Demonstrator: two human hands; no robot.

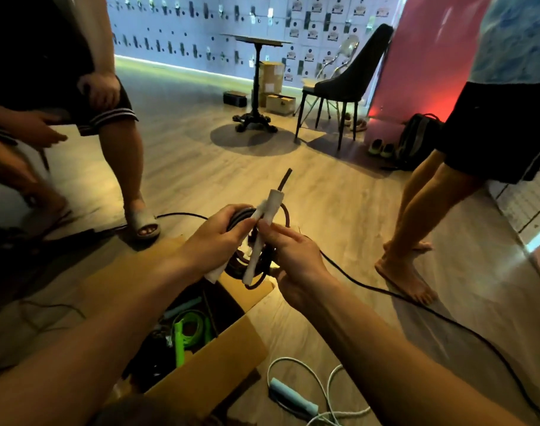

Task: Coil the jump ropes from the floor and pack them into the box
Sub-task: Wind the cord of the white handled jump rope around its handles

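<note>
Where wood floor (324, 186) meets locker wall (182, 35), cardboard box (219, 355), pedestal table (256, 72), chair (348, 78)

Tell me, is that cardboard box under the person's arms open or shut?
Open: the box has its flaps spread outward, and a coiled green jump rope shows inside.
</note>
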